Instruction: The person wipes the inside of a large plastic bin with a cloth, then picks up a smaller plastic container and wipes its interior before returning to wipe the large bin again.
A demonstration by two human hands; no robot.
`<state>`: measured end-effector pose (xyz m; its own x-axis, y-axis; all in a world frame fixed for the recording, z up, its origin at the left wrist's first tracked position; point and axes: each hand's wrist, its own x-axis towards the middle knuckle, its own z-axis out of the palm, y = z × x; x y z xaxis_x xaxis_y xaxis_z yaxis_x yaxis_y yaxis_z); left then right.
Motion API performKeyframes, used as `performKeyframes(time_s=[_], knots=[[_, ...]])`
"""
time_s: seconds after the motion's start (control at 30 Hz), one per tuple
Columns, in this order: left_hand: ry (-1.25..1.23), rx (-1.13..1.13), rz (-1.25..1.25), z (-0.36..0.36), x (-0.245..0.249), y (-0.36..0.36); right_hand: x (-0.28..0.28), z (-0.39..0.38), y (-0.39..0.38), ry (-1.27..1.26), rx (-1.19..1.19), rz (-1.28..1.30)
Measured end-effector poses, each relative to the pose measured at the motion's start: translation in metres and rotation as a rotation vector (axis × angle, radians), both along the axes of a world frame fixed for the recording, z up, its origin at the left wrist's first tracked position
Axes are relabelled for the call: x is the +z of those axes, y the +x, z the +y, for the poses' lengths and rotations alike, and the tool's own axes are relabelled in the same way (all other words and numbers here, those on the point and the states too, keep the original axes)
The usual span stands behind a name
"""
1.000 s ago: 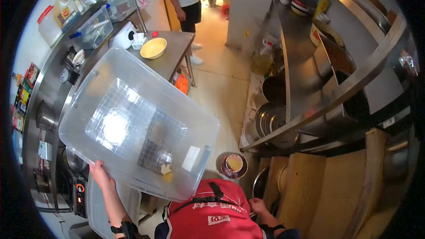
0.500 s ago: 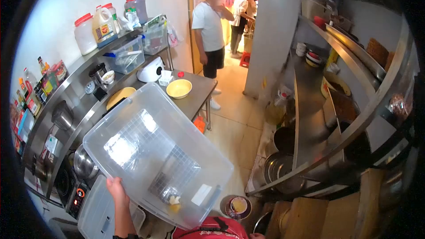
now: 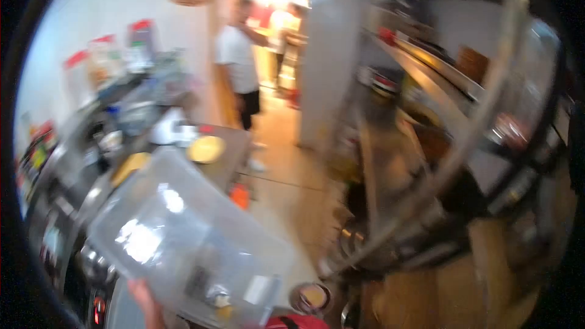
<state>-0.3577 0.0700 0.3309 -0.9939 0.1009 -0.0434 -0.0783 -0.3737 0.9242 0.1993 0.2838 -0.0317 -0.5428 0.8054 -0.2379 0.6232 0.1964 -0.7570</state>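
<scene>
My left hand (image 3: 144, 300) grips the lower left rim of a large clear plastic bin (image 3: 189, 231), blurred by motion. The bin is tilted, with its open side facing me. Near its lower right end lie a white label (image 3: 257, 289) and a small yellowish thing (image 3: 224, 311). Below the bin, by my hand, is a pale translucent lid or box (image 3: 122, 307). My right hand does not show in this frame.
Steel shelves with jars and bottles line the left wall. A yellow bowl (image 3: 206, 149) stands on the steel table (image 3: 234, 140). Two people stand beyond, the nearer one (image 3: 239, 61) in the passage. A metal rack (image 3: 448, 173) with pans fills the right. A bucket (image 3: 311, 297) is on the floor.
The view has swung to the right and blurred, so the surroundings appear further left. The bin and my left hand sit lower and further left. My right hand's fingertips have left the bottom edge.
</scene>
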Motion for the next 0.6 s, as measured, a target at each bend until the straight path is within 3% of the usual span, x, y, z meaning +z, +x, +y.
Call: performKeyframes(time_s=[0.03,0.1,0.23,0.6], knots=[[-0.033,-0.099,-0.041,0.011,-0.025,-0.011,0.021,-0.011,-0.007,-0.208,-0.154,-0.091],[-0.281,0.195,0.039,-0.043,-0.066,-0.042,0.077,-0.008,-0.017,-0.339,-0.318,-0.170],[-0.202,0.230,0.026,-0.016,-0.037,-0.022,0.076,-0.001,-0.017,-0.354,-0.282,-0.103],[-0.257,0.225,0.040,-0.009,-0.030,-0.021,0.057,-0.004,-0.005,-0.530,-0.286,-0.034]])
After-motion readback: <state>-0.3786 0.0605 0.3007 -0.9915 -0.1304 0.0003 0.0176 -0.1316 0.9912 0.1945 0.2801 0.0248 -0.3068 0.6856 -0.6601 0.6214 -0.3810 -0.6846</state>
